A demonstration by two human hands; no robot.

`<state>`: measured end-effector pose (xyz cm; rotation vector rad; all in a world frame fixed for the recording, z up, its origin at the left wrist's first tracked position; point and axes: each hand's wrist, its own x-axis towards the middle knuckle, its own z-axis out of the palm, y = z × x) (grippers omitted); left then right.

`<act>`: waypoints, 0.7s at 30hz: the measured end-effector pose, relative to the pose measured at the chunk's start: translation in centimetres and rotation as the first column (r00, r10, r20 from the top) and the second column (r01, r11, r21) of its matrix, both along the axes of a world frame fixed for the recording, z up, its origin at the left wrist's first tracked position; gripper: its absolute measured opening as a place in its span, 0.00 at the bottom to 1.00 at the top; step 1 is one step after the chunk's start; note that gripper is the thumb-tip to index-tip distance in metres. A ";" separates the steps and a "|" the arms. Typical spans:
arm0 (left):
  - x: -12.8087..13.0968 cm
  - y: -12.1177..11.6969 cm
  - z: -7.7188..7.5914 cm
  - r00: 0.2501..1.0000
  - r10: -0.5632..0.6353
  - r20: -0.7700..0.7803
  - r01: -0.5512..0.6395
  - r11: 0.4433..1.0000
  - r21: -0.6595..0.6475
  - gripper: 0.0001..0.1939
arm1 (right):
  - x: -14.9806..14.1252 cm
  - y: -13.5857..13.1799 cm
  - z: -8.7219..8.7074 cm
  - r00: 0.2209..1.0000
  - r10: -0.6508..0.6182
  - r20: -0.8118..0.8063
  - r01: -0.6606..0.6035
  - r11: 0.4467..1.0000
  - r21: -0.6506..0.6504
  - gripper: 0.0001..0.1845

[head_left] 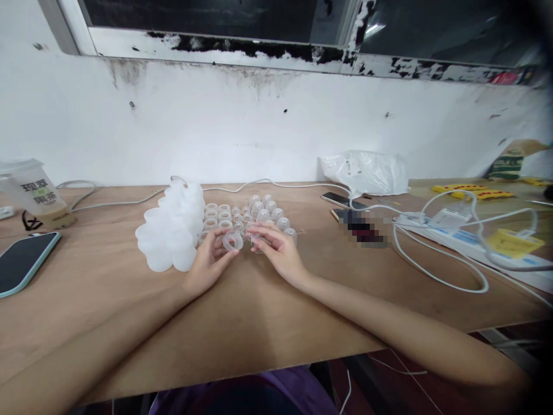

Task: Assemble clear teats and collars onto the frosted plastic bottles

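Between thumb and fingers, my left hand (pixel 207 262) holds a clear plastic ring (pixel 227 241), tilted toward me. Close to its right, my right hand (pixel 283 253) pinches a small clear plastic piece (pixel 254 246), partly hidden by the fingers. Just behind the hands lie rows of clear rings (pixel 211 214), small clear stemmed pieces (pixel 237 218) and clear domed caps (pixel 262 215). To the left of my left hand stand several frosted white scalloped plastic pieces (pixel 166 236), grouped together.
A drink cup (pixel 41 193) and a phone (pixel 26 262) are at the left. Two more phones, one dark (pixel 341 200) and one blurred (pixel 360 227), lie right of the caps. Behind them rests a white plastic bag (pixel 367 173). A power strip (pixel 475 245) with looping white cables occupies the right side.
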<state>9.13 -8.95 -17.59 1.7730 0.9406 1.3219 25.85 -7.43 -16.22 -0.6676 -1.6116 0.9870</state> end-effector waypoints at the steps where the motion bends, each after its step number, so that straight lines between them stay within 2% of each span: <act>1: 0.0 0.1 -0.1 1.000 0.004 0.002 -0.004 1.000 0.004 0.19 | 0.0 0.0 0.0 1.000 -0.002 0.000 0.002 1.000 -0.012 0.12; 4: 0.0 0.3 -0.3 1.000 0.030 -0.001 -0.030 1.000 -0.004 0.20 | 0.0 0.2 0.0 0.999 -0.025 -0.029 0.023 0.997 -0.070 0.18; 6: -0.1 0.3 -0.3 0.999 0.039 -0.013 -0.039 0.999 -0.021 0.21 | 0.0 0.4 0.0 0.998 -0.058 -0.041 0.054 0.995 -0.086 0.17; 12: -0.1 0.0 0.1 0.999 0.013 -0.044 -0.015 0.998 -0.057 0.22 | 0.2 0.7 -0.3 0.991 -0.131 0.039 0.133 0.990 -0.036 0.14; 17: 0.0 0.0 0.1 0.998 0.018 -0.053 -0.020 0.999 -0.043 0.21 | 0.3 0.7 -0.5 0.979 -0.191 0.076 0.188 0.981 0.051 0.17; 19: 0.0 0.0 0.1 0.997 0.019 -0.071 -0.021 0.999 -0.032 0.22 | 0.5 0.5 -0.3 0.964 -0.243 0.111 0.228 0.965 0.132 0.17; 21: 0.0 -0.1 0.2 0.996 0.018 -0.089 -0.020 1.000 -0.022 0.21 | 0.6 0.2 -0.1 0.936 -0.305 0.175 0.255 0.931 0.261 0.13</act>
